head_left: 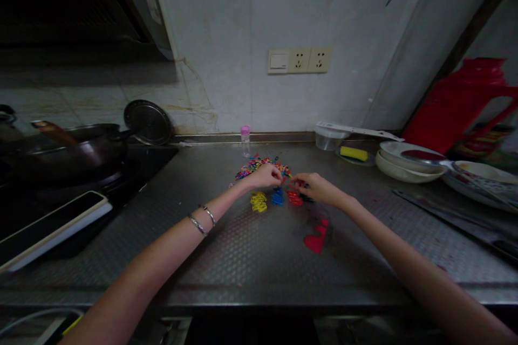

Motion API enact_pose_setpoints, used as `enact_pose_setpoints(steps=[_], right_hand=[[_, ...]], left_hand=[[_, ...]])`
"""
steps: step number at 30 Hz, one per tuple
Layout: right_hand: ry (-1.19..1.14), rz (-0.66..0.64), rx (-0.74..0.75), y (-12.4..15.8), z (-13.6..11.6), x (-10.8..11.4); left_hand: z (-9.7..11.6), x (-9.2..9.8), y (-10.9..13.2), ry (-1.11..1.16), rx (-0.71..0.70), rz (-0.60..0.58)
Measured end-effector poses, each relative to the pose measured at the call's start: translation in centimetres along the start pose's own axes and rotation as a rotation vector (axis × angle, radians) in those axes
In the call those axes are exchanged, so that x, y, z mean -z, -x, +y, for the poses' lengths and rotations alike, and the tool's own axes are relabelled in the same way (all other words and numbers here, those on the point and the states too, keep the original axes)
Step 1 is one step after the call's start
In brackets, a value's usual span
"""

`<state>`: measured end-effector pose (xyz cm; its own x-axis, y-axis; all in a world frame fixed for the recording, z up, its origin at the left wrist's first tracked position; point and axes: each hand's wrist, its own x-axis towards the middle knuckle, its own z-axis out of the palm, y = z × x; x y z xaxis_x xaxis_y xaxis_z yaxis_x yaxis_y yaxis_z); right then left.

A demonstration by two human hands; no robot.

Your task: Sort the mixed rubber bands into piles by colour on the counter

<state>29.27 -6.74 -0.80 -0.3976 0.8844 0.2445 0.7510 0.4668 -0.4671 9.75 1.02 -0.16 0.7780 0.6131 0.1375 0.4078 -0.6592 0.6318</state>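
My left hand (265,176) is over the front of a mixed pile of small coloured bands (253,167), its fingertips pinched together. Close on its right, my right hand (318,187) has thumb and fingers closed above the small piles. What either pinch holds is too small to make out. Below the hands lie sorted piles of the same small band-like pieces: yellow (258,201), blue (277,196) and red (294,198). A black pile (306,198) is partly hidden under my right hand. Nearer me lies a flat red cut-out shape (315,240).
A clear bottle with a pink cap (245,132) stands by the wall. At right are a plastic cup (327,140), a yellow sponge (353,153), bowls (408,171), a knife (453,221) and a red thermos (457,102). A wok (81,153) and a phone (52,226) are left.
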Motion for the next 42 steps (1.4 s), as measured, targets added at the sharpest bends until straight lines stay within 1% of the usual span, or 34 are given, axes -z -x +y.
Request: enact_pose_setpoints(steps=[4, 9, 11, 13, 17, 20, 24, 29, 33, 36, 39, 42], right_hand=[[0.033, -0.012, 0.006, -0.2, -0.2, -0.1], [0.075, 0.031, 0.017, -0.8, 0.7, 1.0], [0.097, 0.052, 0.005, -1.2, 1.4, 1.4], [0.117, 0.064, -0.025, -1.7, 2.2, 1.4], [0.155, 0.051, -0.073, -3.0, 3.5, 0.8], [0.156, 0.038, -0.091, -3.9, 3.9, 0.1], [0.149, 0.053, -0.110, -4.7, 4.1, -0.6], [0.165, 0.037, -0.097, -5.3, 4.3, -0.9], [0.189, 0.027, -0.092, -5.5, 4.2, -1.0], [0.181, 0.017, -0.101, -5.5, 4.1, -0.9], [0.148, 0.019, -0.105, -5.6, 3.7, -0.5], [0.108, 0.039, -0.077, -6.0, 2.5, -0.1]], left_hand=[[0.7, -0.1, 0.1, -0.175, 0.009, 0.000], [1.4, -0.7, -0.2, -0.348, 0.082, 0.077], [1.7, -0.9, -0.3, -0.366, 0.086, 0.077], [2.1, -1.0, -0.3, -0.364, 0.072, 0.052], [2.1, -1.1, -0.5, -0.274, -0.016, -0.010], [1.3, -0.6, -0.5, -0.212, -0.054, 0.005], [-0.1, 0.9, 0.1, -0.148, -0.029, 0.078], [-1.9, 3.5, 2.2, -0.037, 0.034, 0.155], [-3.5, 4.9, 3.8, -0.018, 0.099, 0.228], [-4.6, 5.6, 4.6, -0.008, 0.161, 0.268], [-5.6, 5.9, 5.1, 0.005, 0.195, 0.284], [-6.2, 6.0, 5.4, -0.020, 0.228, 0.273]])
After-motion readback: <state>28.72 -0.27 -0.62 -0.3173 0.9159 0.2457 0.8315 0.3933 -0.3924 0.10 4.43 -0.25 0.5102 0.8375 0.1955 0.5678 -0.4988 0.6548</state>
